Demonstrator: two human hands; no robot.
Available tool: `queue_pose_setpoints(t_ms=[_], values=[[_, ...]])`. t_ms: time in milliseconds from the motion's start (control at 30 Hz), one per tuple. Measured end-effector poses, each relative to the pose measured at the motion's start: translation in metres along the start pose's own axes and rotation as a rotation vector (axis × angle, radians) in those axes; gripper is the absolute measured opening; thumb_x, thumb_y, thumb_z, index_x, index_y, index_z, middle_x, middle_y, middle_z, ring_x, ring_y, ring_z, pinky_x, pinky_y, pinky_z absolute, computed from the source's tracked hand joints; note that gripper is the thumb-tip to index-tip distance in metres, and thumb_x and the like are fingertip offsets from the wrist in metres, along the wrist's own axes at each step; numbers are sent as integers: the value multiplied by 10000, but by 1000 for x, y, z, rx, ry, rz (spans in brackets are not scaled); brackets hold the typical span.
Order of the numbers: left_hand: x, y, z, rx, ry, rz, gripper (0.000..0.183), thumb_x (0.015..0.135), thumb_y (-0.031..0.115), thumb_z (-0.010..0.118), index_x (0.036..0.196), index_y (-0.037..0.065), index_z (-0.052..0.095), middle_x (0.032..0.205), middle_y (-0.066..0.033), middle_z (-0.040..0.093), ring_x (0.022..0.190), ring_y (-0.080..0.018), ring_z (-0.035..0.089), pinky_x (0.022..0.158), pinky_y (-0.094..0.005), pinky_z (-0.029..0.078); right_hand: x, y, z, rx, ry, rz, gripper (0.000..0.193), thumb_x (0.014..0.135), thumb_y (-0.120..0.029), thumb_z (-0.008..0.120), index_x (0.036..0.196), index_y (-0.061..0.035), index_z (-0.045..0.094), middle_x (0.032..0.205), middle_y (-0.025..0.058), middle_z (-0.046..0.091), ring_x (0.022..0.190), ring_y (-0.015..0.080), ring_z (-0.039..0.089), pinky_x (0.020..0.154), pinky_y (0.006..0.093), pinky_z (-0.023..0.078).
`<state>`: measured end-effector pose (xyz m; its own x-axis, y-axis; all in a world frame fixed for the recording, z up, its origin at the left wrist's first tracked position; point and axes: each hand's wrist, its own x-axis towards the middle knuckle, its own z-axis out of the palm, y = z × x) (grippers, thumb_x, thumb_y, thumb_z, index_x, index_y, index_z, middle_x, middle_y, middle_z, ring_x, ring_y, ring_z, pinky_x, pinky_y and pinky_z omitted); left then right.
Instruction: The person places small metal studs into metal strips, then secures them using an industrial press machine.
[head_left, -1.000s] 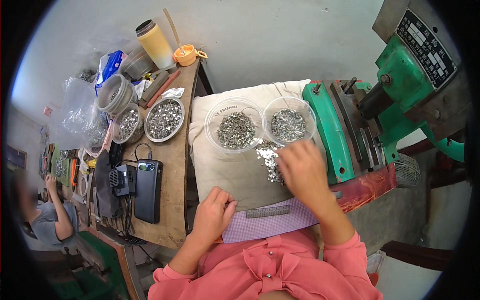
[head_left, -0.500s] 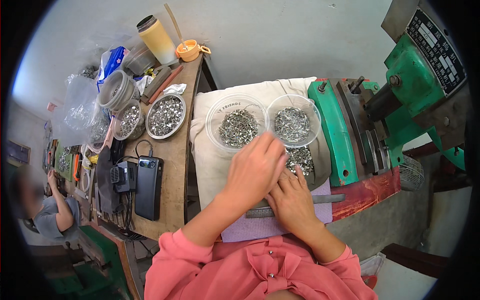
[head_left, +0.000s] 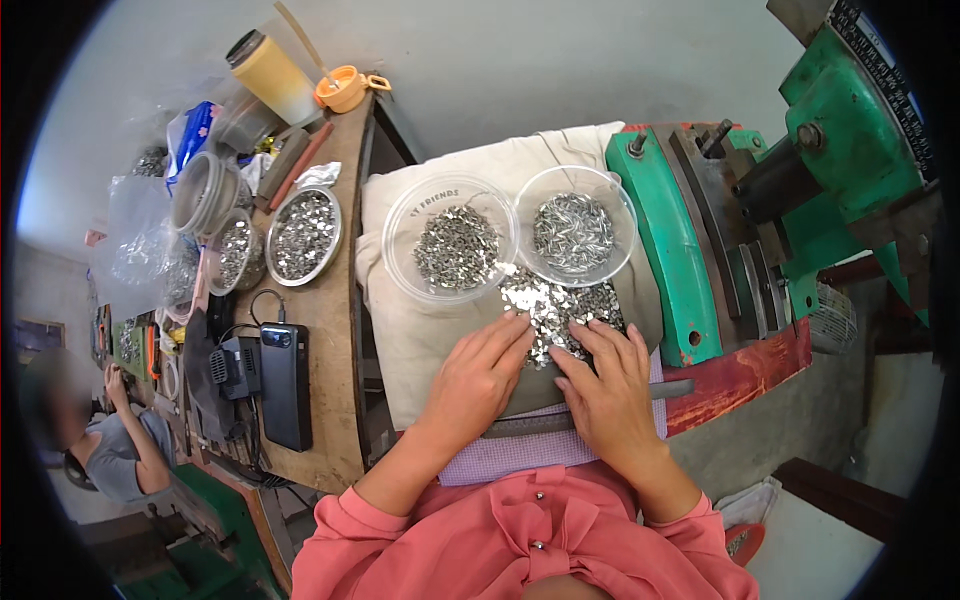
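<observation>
A loose heap of small shiny metal pieces [head_left: 545, 308] lies on a dark cloth in front of me. My left hand [head_left: 478, 372] rests palm down at its near left edge, fingers stretched and side by side. My right hand [head_left: 608, 392] lies on the near right edge, fingers spread and the tips among the pieces. Neither hand grips anything visible. Beyond the heap stand two clear round tubs: the left tub [head_left: 418, 197] contains small metal pieces, the right tub [head_left: 626, 240] thin pin-like ones. A dark flat bar [head_left: 675, 388] lies partly hidden beneath my right hand.
To the right stands a green machine [head_left: 665, 240] with a bolted metal bed. A wooden table [head_left: 335, 400] on the left bears a black power bank [head_left: 287, 385], a bowl of metal pieces [head_left: 303, 237] and a yellow bottle [head_left: 270, 78]. Another person [head_left: 130, 450] sits far left.
My left hand has come down from above the right hand and moved left onto the heap's edge. The hands are now apart, with my right fingers spread. More of the heap shows.
</observation>
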<state>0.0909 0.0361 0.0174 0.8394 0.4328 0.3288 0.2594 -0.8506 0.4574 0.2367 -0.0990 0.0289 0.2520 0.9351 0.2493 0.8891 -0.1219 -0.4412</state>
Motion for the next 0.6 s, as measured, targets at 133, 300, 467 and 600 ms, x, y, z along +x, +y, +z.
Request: queue_pose_setpoints(t_ms=[133,300,467,600], values=[[-14,3,-13,-36,-68,-8,333,783,-14,713,1114,19,681,1176,-113,673,1098,-292,654,890,-397,513,4,1,0,23,28,-1,318,832,-154,725,1146,-125,682,1279,78,561,1250,319,452,1075,538,310],[-28,4,-30,-82,-25,-173,270,758,-54,723,1014,28,701,1127,-136,674,1012,-304,669,827,-381,536,12,0,-7,56,80,17,249,783,-127,760,1029,-123,724,1246,60,584,1204,316,472,1031,506,334],[-27,-4,-32,-148,26,-312,223,758,-50,735,965,17,689,1061,-142,658,933,-306,664,778,-363,538,13,-4,-5,106,75,46,176,768,-133,771,938,-141,727,1221,35,600,1186,314,475,1000,471,339],[-18,-3,-27,-73,5,-294,224,749,-20,756,955,27,680,1027,-122,634,926,-304,629,769,-379,514,17,-11,-2,84,33,30,172,767,-130,771,931,-138,723,1225,35,598,1183,313,470,1005,471,334]])
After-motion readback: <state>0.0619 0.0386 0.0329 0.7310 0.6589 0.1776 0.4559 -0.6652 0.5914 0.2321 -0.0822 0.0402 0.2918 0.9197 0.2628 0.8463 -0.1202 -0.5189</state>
